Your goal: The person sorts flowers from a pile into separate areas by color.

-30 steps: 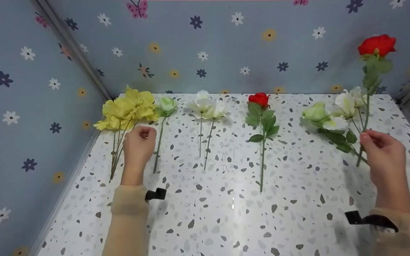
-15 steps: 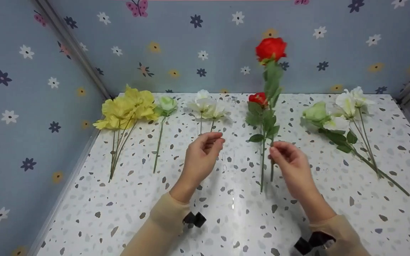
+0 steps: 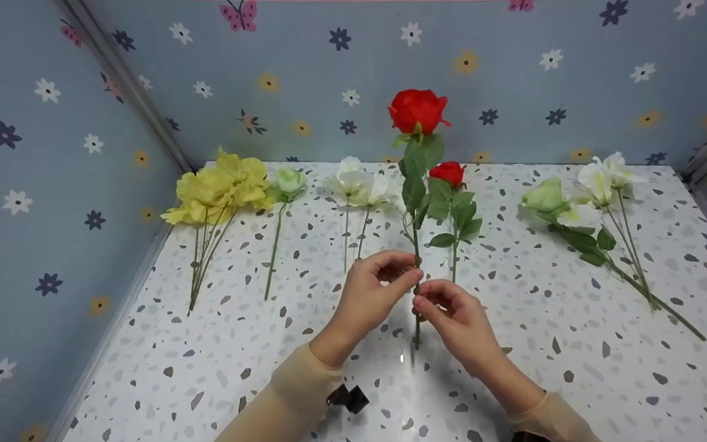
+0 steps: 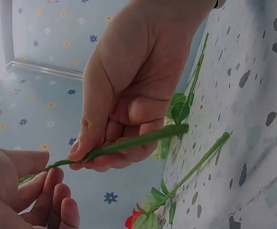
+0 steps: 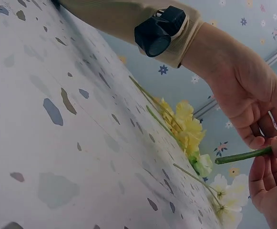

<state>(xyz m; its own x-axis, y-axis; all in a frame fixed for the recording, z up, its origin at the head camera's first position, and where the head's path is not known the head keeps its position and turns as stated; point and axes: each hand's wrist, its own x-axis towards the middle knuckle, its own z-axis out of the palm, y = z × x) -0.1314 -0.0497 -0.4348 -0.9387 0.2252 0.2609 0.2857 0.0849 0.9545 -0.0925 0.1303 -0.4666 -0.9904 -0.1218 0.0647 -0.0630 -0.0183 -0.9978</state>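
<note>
A red rose (image 3: 418, 112) on a long green leafy stem is held upright over the middle of the table, between both hands. My left hand (image 3: 369, 291) pinches the stem with thumb and fingertips. Just below it, my right hand (image 3: 458, 319) pinches the same stem between thumb and index finger. In the left wrist view, the lower stem (image 4: 138, 141) sticks out past the right hand, its cut end above the tabletop. Another red rose (image 3: 447, 174) lies on the table to the right, the lower part of its stem partly hidden by the right hand.
On the speckled table (image 3: 304, 331) lie yellow flowers (image 3: 224, 187) and a pale green rose (image 3: 290, 182) at left, white flowers (image 3: 353, 184) centrally. At right, another green rose (image 3: 544, 195) lies with white flowers (image 3: 599, 181). Patterned walls (image 3: 304, 55) stand behind and beside.
The right hand has brought the red rose leftward from the right-hand flowers to the middle. The left hand has moved right from beside the yellow flowers and taken hold of the stem.
</note>
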